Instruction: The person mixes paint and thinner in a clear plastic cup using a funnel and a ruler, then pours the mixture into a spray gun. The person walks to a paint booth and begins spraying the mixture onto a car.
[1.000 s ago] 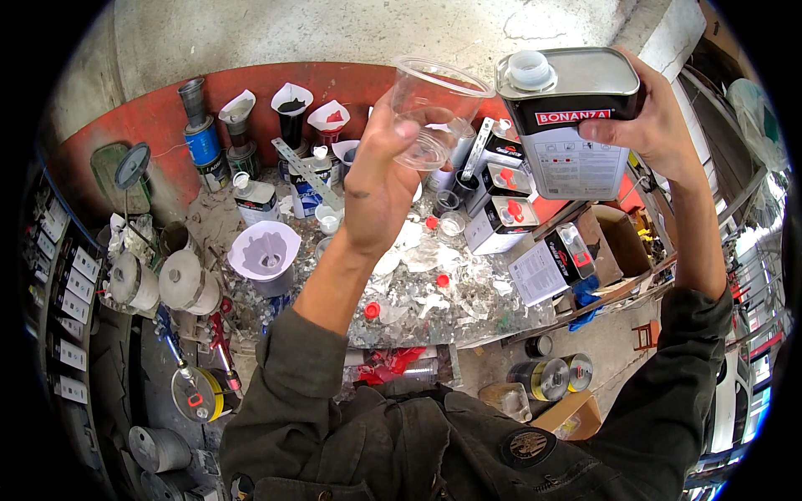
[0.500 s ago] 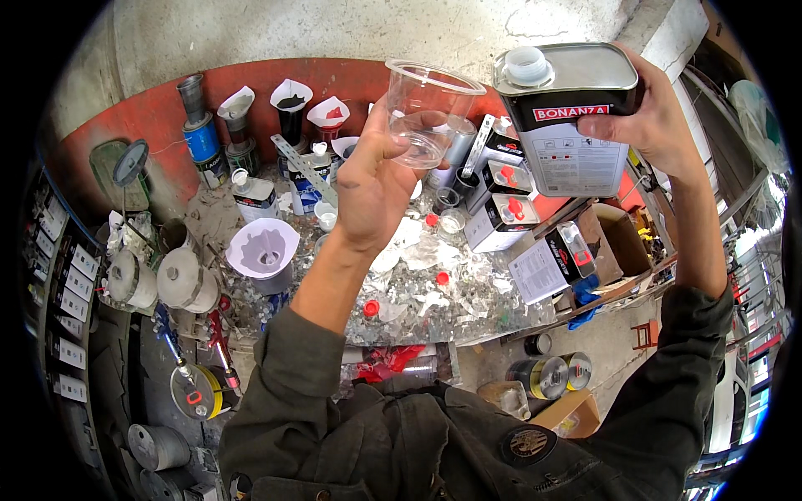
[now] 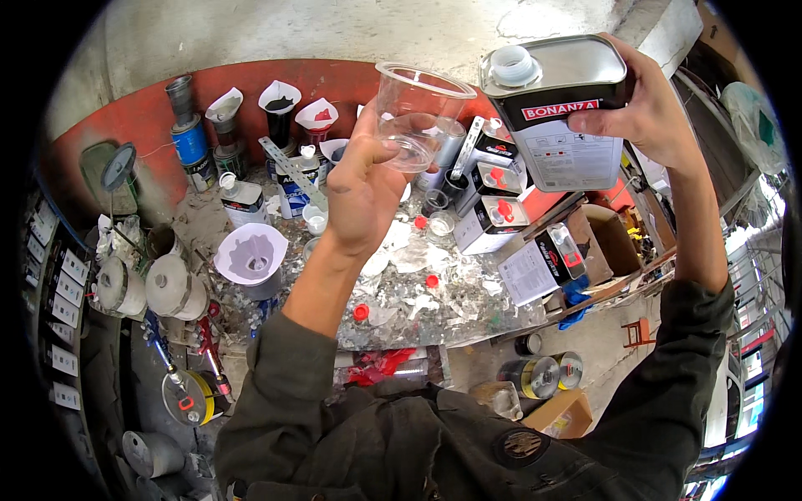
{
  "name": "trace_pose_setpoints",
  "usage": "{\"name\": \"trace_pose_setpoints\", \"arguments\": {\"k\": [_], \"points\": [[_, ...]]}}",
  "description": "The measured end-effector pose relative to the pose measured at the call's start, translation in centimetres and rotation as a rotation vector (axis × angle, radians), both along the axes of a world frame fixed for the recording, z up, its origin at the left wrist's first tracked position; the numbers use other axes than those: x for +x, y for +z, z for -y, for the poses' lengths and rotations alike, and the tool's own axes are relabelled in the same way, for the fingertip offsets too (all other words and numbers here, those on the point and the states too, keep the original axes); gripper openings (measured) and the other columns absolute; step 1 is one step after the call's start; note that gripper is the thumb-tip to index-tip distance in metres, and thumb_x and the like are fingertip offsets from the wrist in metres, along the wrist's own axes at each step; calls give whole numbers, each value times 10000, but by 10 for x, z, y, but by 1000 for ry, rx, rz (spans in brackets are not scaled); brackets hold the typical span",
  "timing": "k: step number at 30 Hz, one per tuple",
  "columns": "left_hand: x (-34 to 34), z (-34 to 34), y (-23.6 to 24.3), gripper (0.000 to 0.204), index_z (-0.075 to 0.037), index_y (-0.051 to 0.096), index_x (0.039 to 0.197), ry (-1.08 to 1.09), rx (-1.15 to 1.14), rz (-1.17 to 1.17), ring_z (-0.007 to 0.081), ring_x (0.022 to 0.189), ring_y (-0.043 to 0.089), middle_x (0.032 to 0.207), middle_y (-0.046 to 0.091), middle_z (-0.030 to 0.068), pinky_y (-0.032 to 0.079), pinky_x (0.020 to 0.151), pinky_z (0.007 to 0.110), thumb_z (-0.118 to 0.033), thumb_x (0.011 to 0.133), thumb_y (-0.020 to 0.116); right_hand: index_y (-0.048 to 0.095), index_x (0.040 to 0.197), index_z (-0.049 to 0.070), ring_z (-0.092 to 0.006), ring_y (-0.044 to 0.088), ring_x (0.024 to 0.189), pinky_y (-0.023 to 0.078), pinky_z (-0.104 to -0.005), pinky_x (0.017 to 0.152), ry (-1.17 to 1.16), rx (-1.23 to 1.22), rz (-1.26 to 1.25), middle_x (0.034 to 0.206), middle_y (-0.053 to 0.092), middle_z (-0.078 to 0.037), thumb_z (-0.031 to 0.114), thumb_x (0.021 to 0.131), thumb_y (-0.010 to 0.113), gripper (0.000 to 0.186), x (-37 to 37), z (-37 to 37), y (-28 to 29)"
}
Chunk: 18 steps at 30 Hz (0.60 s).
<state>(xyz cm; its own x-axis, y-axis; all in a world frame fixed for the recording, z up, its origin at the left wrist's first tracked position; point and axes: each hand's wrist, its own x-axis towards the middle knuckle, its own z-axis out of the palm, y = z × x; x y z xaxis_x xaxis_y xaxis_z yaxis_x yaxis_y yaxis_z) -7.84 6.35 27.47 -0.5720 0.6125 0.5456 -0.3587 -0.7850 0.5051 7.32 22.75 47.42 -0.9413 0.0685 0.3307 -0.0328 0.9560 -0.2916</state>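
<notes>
My left hand [image 3: 363,188] grips a clear plastic cup [image 3: 426,108], held up above the cluttered bench with its rim tilted slightly; I see no contents in it. My right hand [image 3: 647,113] is wrapped round a rectangular metal can [image 3: 572,154], silver-topped, with a black band and a pale label, thumb across its front. An uncapped white spout [image 3: 511,67] sits on the can's top left, a short gap right of the cup's rim. Below them on the bench stand several more rectangular cans [image 3: 480,234] with red caps.
The stained bench [image 3: 464,326] carries cups with paper strainers [image 3: 251,246], metal rulers [image 3: 282,167], loose red caps and paper scraps. Spray guns [image 3: 213,359] hang at its left. A cardboard box [image 3: 614,246] is at the right; drums [image 3: 535,376] stand on the floor below.
The can in my right hand has risen a little and shifted left. The cup has drifted slightly left along with the whole view; both grips stay the same.
</notes>
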Motion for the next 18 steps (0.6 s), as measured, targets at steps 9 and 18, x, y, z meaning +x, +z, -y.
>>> {"name": "trace_pose_setpoints", "arguments": {"k": [9,18], "points": [[1,-1,0,608,-41,318,1387,-12,-1,8,215,1039,548,1135,556,123,443,874,366,-173,806,440,541,1194,-10,-121,568,967,438,-263,903,-13,-16,1,1037,628,-45,83,618,842,657,2,0,1],[1,-1,-2,626,-22,335,1389,30,-2,-47,243,1027,566,1197,550,164,443,897,376,-259,828,481,533,1207,-13,-123,568,982,433,-263,917,-12,-22,31,1050,626,-50,92,622,841,670,4,-1,5]]}}
